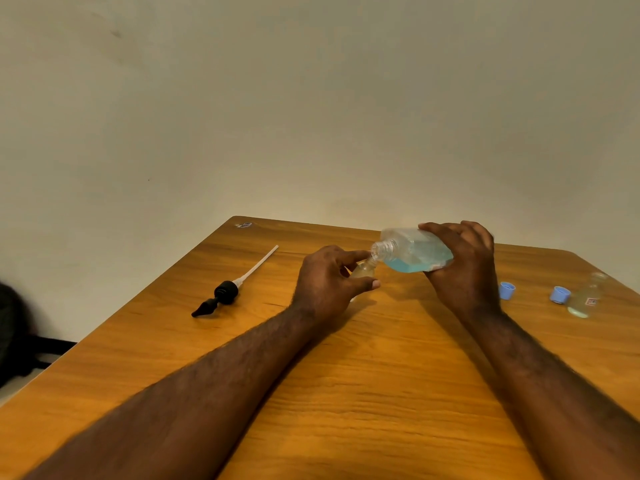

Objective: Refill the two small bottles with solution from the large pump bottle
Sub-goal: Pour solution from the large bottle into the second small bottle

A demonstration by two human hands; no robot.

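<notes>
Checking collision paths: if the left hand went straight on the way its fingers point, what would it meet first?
The neck of the large bottle, tilted in the right hand. The left hand, holding a small bottle, points rightward at it; the gap looks tiny, though depth is unclear.

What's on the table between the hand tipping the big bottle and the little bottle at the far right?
Two blue caps, head view: first cap by the right hand, second cap beside the little bottle.

2 caps (blue), 3 btls, 1 pump
</notes>
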